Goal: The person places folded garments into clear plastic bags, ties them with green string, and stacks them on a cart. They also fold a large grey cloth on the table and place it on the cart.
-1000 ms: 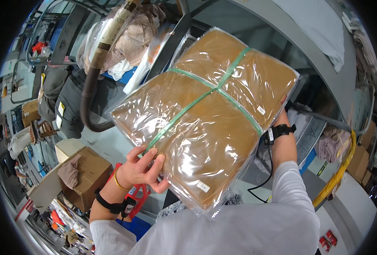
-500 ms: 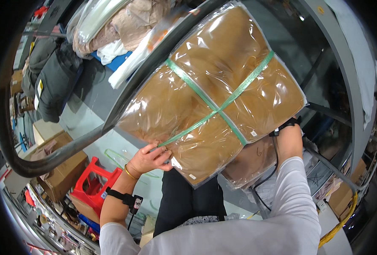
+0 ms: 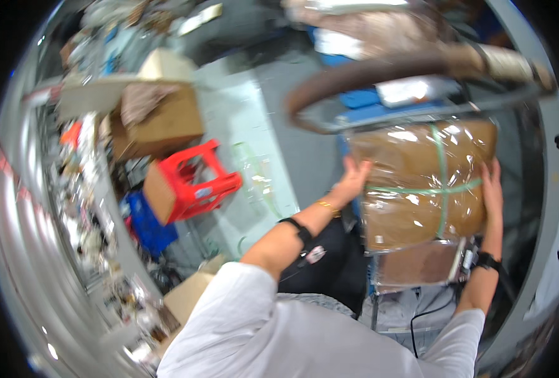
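A flat brown bundle [image 3: 405, 214] in clear, shiny plastic lies in front of me at the right, with green strapping [image 3: 442, 170] crossed over it. My left hand [image 3: 353, 179] grips its left edge, thumb and fingers at the plastic. Along the opposite edge, my right hand [image 3: 493, 189] holds the bundle with its fingers pointing away from me. Parts of the fingers of both hands are blurred or hidden by the bundle's sides. Under the near edge shows another plastic-wrapped brown pack [image 3: 418, 263].
A curved dark metal bar [image 3: 380, 72] arches just beyond the bundle. A red plastic stool [image 3: 197, 183] lies on its side on the floor at left, near an open cardboard box [image 3: 166, 123]. Grey upright framing [image 3: 547, 189] stands at right.
The bundle, tilted and raised before, now sits lower and squarer beyond my lap. My view has swung left. My right hand now shows along the bundle's right edge.
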The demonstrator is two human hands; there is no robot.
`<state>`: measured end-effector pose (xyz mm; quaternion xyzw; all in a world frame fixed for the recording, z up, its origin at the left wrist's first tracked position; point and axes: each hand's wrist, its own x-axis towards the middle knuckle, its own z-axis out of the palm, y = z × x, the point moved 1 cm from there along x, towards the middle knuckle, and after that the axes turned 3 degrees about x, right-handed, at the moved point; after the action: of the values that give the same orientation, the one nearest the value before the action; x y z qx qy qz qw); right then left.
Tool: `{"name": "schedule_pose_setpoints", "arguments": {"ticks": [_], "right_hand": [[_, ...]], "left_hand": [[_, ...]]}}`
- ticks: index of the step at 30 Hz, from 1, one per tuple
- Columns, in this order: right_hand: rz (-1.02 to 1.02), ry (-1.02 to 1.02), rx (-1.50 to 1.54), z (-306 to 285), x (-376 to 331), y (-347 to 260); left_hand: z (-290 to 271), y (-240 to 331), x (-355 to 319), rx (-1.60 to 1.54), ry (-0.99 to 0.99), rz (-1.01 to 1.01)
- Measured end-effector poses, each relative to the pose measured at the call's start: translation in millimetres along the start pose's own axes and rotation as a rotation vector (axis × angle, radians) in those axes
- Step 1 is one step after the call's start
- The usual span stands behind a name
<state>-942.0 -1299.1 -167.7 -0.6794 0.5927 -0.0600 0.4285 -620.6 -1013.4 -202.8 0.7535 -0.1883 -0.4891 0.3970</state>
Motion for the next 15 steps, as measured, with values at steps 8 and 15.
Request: {"name": "schedule_pose_setpoints", "arguments": {"ticks": [8,15], "right_hand": [[-0.212,0.171,0.176,-16.1,-6.1,32.2],[-0.407,-0.168,-0.004,128.1,-197.9,-92.1]], "left_hand": [[-226.7,-55.8,-185.6,0.069,0.053,0.024],[-366.0,-262.7,-568.3,0.145,1.035,-0.535]]}}
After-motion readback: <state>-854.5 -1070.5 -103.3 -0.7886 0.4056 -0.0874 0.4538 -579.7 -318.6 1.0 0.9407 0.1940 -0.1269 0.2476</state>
